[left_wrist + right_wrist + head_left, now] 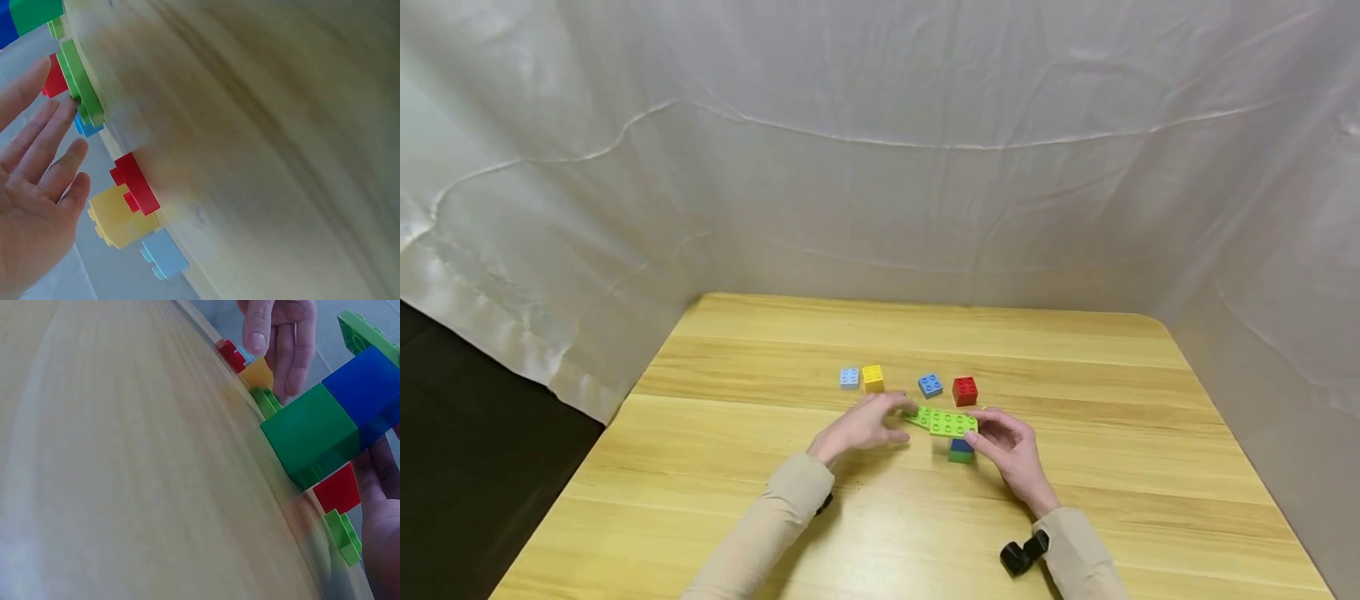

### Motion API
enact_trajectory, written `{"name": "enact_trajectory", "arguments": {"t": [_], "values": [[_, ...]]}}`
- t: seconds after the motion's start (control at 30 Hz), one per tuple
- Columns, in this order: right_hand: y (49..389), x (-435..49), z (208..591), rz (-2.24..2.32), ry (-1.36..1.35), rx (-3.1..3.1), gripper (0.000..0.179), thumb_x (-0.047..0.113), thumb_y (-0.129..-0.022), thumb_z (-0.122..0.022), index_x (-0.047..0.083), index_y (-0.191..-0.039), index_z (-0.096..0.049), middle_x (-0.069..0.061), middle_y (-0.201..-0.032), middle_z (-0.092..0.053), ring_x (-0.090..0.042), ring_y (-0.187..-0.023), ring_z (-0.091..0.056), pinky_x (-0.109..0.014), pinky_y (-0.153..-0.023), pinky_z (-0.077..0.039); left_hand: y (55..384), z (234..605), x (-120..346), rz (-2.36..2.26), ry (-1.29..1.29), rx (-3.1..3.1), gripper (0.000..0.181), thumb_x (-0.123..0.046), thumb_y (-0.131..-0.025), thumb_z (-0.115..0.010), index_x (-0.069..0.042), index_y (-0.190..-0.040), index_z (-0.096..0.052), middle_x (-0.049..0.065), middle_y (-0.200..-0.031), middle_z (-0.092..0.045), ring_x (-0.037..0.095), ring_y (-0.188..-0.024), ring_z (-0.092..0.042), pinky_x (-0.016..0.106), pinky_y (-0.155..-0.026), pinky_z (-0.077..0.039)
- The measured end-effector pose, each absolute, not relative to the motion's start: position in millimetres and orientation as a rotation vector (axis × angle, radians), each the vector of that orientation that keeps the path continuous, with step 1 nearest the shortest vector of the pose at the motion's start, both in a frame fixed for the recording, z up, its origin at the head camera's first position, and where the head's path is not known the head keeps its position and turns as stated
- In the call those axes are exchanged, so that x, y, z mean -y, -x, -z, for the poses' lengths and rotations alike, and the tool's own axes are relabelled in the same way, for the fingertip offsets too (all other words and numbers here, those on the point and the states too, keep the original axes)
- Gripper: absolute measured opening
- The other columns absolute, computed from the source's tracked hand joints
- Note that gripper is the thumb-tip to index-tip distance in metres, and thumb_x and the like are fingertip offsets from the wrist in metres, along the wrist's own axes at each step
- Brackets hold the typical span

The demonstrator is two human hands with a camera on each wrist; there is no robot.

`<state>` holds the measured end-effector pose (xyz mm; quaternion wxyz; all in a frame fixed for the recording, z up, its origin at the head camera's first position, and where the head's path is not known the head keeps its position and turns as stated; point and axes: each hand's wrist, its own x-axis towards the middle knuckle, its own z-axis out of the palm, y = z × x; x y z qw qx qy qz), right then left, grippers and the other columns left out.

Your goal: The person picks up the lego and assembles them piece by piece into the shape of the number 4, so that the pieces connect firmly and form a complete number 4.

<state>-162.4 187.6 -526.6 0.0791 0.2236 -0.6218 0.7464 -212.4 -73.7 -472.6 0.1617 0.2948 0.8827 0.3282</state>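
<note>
My right hand (1015, 458) grips a small stack: a long light green plate (953, 423) on top, a blue brick (369, 394) beneath it and a green brick (312, 434) at the bottom. The plate sticks out to the left of the bricks. My left hand (861, 425) is spread palm down, its fingertips right at a second light green plate (80, 84) on the table. That plate is partly hidden behind the stack in the head view. No curl round it shows in the left wrist view.
Behind the hands are a light blue brick (849, 378), a yellow brick (873, 379), a blue brick (930, 385) and a red brick (965, 391). A flat red piece (134, 184) lies by the yellow one. Past my right hand is another light green piece (342, 537). Pale curtains (925, 208) surround the table.
</note>
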Motion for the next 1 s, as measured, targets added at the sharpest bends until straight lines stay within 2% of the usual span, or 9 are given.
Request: {"name": "enact_trajectory", "arguments": {"t": [0.13, 0.27, 0.4, 0.57, 0.8, 1.0], "values": [[162, -188, 526, -2.240, -0.668, 1.854, 0.031, -0.016, -0.087, -0.063, -0.019, -0.118, -0.060, 0.002, -0.114, -0.070, -0.007, -0.100, -0.067, -0.018, -0.088, -0.058, 213, 474, 74, -0.946, -0.830, -2.548, 0.047, -0.008, -0.082, -0.081, -0.003, -0.127, -0.065, 0.009, -0.120, -0.071, 0.024, -0.116, -0.065, 0.041, -0.110, -0.050], [163, -189, 527, -2.247, -0.680, 1.846, 0.031, -0.017, -0.087, -0.063, -0.019, -0.118, -0.060, 0.002, -0.114, -0.070, -0.006, -0.100, -0.066, -0.017, -0.088, -0.057, 213, 473, 73, -0.928, -0.833, -2.594, 0.048, -0.009, -0.078, -0.085, -0.003, -0.122, -0.067, 0.006, -0.106, -0.071, 0.020, -0.102, -0.063, 0.039, -0.102, -0.052], [164, -190, 527, -2.248, -0.684, 1.853, 0.031, -0.016, -0.088, -0.063, -0.020, -0.118, -0.059, 0.002, -0.114, -0.070, -0.006, -0.100, -0.066, -0.017, -0.088, -0.057, 214, 472, 71, -0.857, -0.850, -2.670, 0.053, -0.018, -0.075, -0.088, -0.007, -0.123, -0.068, 0.006, -0.108, -0.070, 0.020, -0.104, -0.058, 0.037, -0.097, -0.050], [164, -191, 528, -2.254, -0.627, 1.909, 0.033, -0.012, -0.088, -0.066, -0.020, -0.119, -0.058, 0.004, -0.115, -0.070, -0.006, -0.101, -0.066, -0.018, -0.089, -0.058, 221, 474, 67, -0.740, -0.894, -2.739, 0.052, -0.027, -0.071, -0.091, -0.010, -0.116, -0.071, 0.003, -0.111, -0.073, 0.018, -0.105, -0.058, 0.036, -0.099, -0.047], [164, -191, 529, -2.247, -0.634, 1.906, 0.032, -0.013, -0.088, -0.065, -0.020, -0.119, -0.058, 0.004, -0.115, -0.070, -0.006, -0.101, -0.066, -0.017, -0.088, -0.057, 226, 476, 65, -0.679, -0.849, -2.753, 0.043, -0.023, -0.071, -0.092, -0.013, -0.109, -0.074, -0.001, -0.106, -0.075, 0.015, -0.100, -0.052, 0.031, -0.093, -0.041], [165, -190, 529, -2.241, -0.660, 1.873, 0.031, -0.015, -0.088, -0.064, -0.016, -0.119, -0.061, 0.004, -0.115, -0.070, -0.007, -0.099, -0.066, -0.017, -0.087, -0.057, 224, 474, 67, -0.734, -0.828, -2.735, 0.043, -0.020, -0.070, -0.092, -0.011, -0.108, -0.073, 0.001, -0.105, -0.075, 0.016, -0.101, -0.051, 0.033, -0.094, -0.042]]}}
